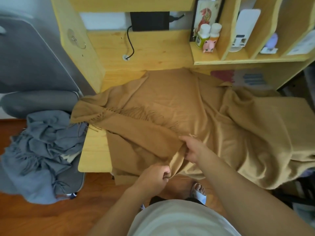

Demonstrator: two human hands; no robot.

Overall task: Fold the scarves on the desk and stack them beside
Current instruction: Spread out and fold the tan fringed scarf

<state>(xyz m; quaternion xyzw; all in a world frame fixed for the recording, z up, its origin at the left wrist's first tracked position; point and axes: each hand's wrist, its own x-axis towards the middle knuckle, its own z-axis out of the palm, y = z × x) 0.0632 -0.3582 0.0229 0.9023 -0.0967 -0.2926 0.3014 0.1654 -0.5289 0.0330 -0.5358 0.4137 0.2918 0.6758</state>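
Tan scarf point(196, 106), large and fringed, spread loosely over the wooden worktop point(95, 150), with its right part draped past the worktop's edge and its near edge hanging toward the floor. A line of fringe point(136, 113) runs diagonally across the cloth where one end is folded back over the rest. Left hand point(153, 176), at the near edge of the worktop, with fingers curled and pinching a fold of the tan scarf. Right hand point(192, 150), just beyond and to the right of the left one, with fingers curled around a gathered ridge of the same cloth. Grey scarf point(39, 150), crumpled in a heap on the seat of a grey chair point(39, 101) to the left of the worktop, apart from both hands. Shelf point(255, 58) at the back right, carrying two bottles point(208, 34) and a small pink figure point(209, 46).
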